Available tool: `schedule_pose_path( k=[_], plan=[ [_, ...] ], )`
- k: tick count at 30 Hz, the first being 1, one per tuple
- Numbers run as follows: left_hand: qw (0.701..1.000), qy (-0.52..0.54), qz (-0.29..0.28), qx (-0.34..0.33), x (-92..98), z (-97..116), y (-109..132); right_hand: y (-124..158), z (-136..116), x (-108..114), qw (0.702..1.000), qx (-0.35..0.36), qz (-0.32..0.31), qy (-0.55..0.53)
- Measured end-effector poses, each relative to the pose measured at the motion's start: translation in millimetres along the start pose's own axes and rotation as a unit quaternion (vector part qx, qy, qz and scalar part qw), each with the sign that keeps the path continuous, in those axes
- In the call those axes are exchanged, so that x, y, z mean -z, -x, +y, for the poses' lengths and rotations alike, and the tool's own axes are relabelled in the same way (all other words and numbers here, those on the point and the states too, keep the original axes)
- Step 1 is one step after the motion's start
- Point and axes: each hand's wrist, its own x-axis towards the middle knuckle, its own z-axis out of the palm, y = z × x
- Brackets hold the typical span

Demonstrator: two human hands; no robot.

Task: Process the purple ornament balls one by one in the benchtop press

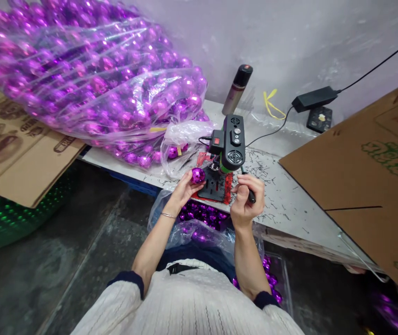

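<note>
A shiny purple bauble [198,176] is held in the fingertips of my left hand [184,190], at the left side of a small black bench drill press [234,144]. My right hand [248,197] is wrapped around the black lever handle [251,195] on the machine's right side. The machine's slotted black base plate [213,188] stands on a red mat [227,186]. Beneath the table edge, in front of my body, a clear plastic bag [162,209] holds many purple baubles [202,214].
A huge clear bag of purple baubles [97,83] covers the table's left. Behind the machine stands a spray can [236,90]. A power adapter [315,98] and its cable lie at the back. Cardboard boxes [366,177] stand right; dark shavings [272,186] litter the white tabletop.
</note>
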Motion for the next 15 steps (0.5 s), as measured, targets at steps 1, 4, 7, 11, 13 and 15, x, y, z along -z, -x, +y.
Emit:
schedule_pose_path(
  k=[1, 4, 7, 11, 13, 15],
  plan=[
    [1.000, -0.018, 0.008, -0.013, -1.4, -1.7, -0.4, -0.6, -0.3, 0.0, 1.000, 0.006, 0.000, -0.001],
    [0.993, -0.085, 0.039, -0.076, -6.4, -8.3, -1.6, -1.0, -0.6, 0.2, 1.000, 0.016, -0.007, 0.004],
    [0.978, -0.150, 0.044, -0.137, -12.0, -15.8, -4.2, 0.1, -0.3, 1.2, 1.000, 0.019, -0.012, 0.011],
    [0.953, -0.217, 0.032, -0.212, -19.8, -25.6, -11.0, 2.0, 0.1, 2.7, 1.000, 0.028, -0.011, 0.002],
    [0.933, -0.258, 0.041, -0.248, -22.4, -30.4, -14.0, 2.4, -0.1, 3.4, 1.000, 0.026, -0.015, -0.006],
    [0.913, -0.299, 0.051, -0.272, -22.8, -35.2, -15.6, 2.3, -0.5, 3.8, 0.999, 0.027, -0.017, -0.007]
  ],
)
